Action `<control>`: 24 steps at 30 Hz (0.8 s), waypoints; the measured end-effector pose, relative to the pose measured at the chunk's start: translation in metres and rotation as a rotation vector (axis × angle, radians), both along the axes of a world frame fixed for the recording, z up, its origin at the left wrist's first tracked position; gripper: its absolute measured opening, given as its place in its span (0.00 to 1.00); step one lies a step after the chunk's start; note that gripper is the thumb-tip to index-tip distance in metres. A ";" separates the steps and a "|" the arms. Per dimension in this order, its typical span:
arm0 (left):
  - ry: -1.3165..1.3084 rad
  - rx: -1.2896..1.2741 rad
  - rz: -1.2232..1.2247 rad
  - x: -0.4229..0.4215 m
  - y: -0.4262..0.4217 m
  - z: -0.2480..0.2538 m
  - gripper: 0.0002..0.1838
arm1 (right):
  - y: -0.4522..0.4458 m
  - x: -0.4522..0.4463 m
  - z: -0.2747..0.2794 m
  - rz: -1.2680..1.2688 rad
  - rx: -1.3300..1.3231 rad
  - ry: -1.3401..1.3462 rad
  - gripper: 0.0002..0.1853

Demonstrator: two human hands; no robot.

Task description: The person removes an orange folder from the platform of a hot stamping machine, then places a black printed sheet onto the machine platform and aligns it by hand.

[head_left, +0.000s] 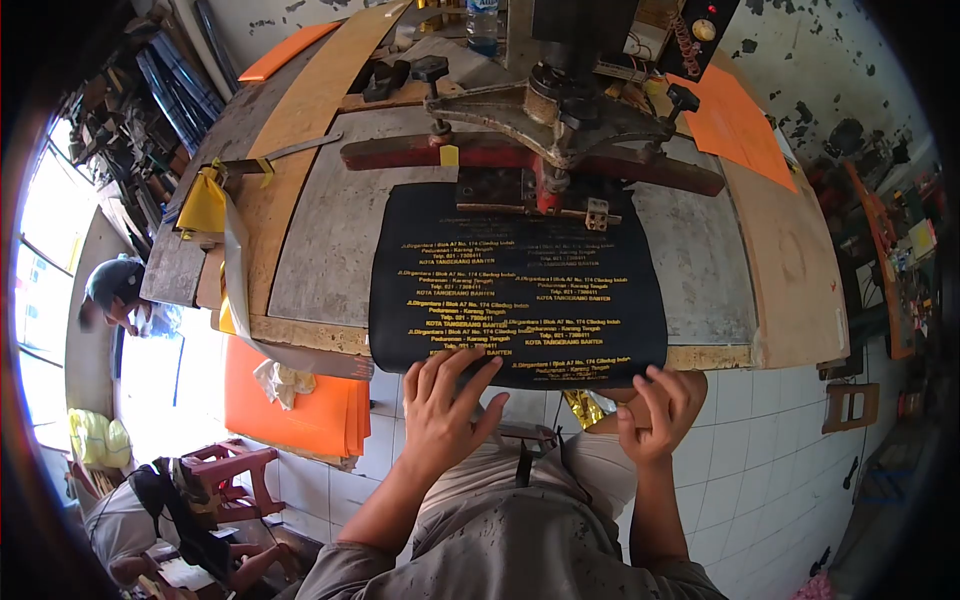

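Note:
A black sheet (450,220) printed with repeated blocks of gold address text lies under the head of a hot stamping press (560,110). Its front edge curves down over the table's edge. My left hand (445,410) rests on that front edge, fingers spread and fingertips over the lowest gold lines. By the sheet's front right corner is my right hand (658,415), its fingers bent a little and the thumb apart; whether its fingertips touch the sheet I cannot tell. Above the back of the sheet sits the press's metal block (495,188), fixed under a red crossbar (400,153).
A metal plate (325,225) lies beneath the sheet. Orange sheets (735,130) lie at the back right, and more orange sheets (290,410) hang below the table at left. A metal ruler (300,147), yellow foil (203,203) and a water bottle (482,28) are around the press. Another person (115,290) is at far left.

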State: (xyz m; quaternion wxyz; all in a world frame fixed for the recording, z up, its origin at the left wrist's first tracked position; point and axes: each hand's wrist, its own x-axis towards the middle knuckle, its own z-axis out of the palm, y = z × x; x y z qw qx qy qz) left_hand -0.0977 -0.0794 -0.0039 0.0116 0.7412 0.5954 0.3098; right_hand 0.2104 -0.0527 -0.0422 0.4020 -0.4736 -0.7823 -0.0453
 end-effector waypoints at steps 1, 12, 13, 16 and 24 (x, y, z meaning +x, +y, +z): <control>0.006 0.011 -0.007 0.003 0.008 0.005 0.29 | 0.007 -0.004 0.010 -0.016 -0.011 -0.046 0.21; 0.008 -0.133 0.092 0.018 0.063 0.025 0.41 | 0.037 -0.002 -0.030 -0.074 0.045 -0.105 0.22; 0.016 -0.143 0.112 0.019 0.066 0.026 0.42 | 0.038 -0.002 -0.034 -0.078 0.062 -0.104 0.22; 0.043 -0.172 0.161 0.023 0.076 0.028 0.45 | 0.041 -0.001 -0.045 -0.092 0.117 -0.102 0.22; 0.172 -0.210 0.137 0.024 0.083 0.031 0.43 | 0.048 -0.001 -0.065 -0.113 0.224 -0.073 0.20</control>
